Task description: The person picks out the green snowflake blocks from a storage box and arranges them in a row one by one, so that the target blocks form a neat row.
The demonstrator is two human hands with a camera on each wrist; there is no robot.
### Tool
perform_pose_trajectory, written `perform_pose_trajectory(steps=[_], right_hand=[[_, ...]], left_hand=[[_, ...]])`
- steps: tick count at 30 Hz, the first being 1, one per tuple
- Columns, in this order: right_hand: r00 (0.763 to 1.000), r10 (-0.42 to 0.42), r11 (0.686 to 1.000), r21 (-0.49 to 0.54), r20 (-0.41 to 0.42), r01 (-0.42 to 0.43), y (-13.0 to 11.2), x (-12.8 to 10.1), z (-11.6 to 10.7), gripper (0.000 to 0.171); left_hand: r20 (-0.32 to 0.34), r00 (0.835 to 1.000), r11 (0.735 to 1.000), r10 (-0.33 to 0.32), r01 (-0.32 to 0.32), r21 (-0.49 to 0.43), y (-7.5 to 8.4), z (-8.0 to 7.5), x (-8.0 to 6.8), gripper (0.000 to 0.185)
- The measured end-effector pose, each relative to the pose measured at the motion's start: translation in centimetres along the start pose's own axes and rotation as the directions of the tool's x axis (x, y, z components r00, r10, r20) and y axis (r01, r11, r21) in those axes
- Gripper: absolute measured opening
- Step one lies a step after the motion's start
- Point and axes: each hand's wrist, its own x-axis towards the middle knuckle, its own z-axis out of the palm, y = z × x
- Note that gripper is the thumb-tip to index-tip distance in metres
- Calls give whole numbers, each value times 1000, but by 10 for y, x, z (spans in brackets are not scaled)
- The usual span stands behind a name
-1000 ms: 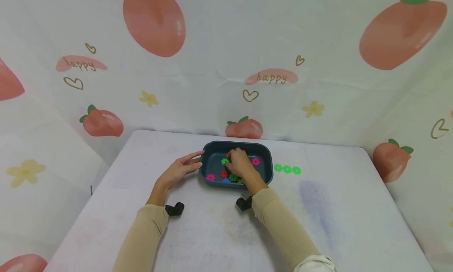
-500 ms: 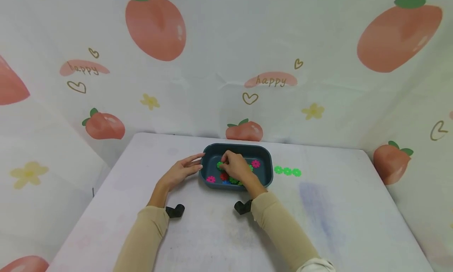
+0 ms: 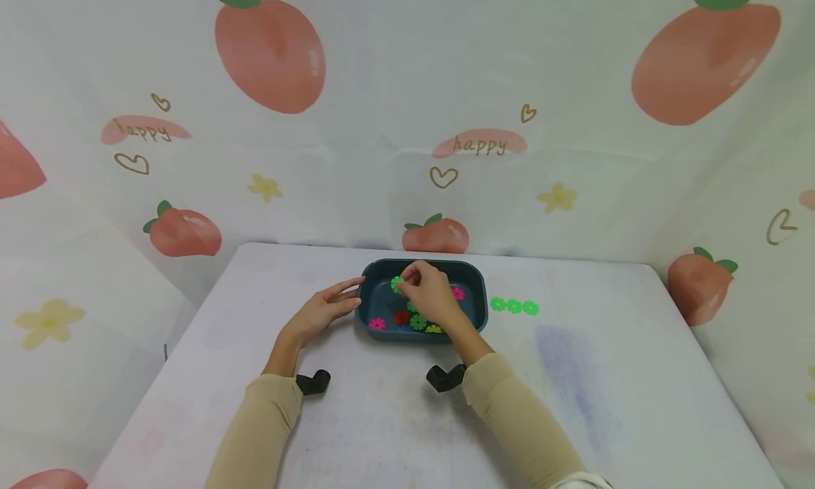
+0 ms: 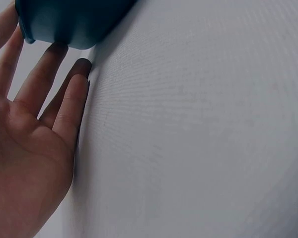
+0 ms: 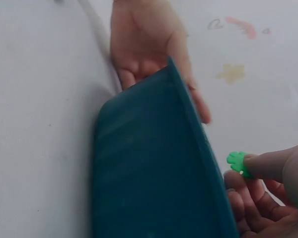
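Observation:
A dark teal tray (image 3: 474, 314) stands on the white table (image 3: 382, 418) and holds several small gear-shaped pieces: pink (image 3: 378, 324), red (image 3: 401, 318), green (image 3: 417, 323). My right hand (image 3: 428, 294) is raised over the tray and pinches a green gear piece (image 3: 397, 284) between thumb and fingers; the right wrist view shows the same green piece (image 5: 237, 164) above the tray's rim (image 5: 198, 148). My left hand (image 3: 325, 310) lies flat on the table with straight fingers touching the tray's left end (image 4: 64, 22).
Three green gear pieces (image 3: 513, 306) lie in a row on the table just right of the tray. A cloth printed with peaches hangs behind and beside the table. The table's far edge (image 3: 446, 257) runs close behind the tray.
My right hand has lifted the green piece from the tray floor up toward the tray's far rim. My left hand has stayed against the tray's left end.

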Motion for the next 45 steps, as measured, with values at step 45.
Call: perform_pose_trajectory(steps=[45], right_hand=[[918,222,971,165,-329,-175,59,-40,-103,24]], left_hand=[[-8,1000,1000,17,-17,-1,2,0,-1,56]])
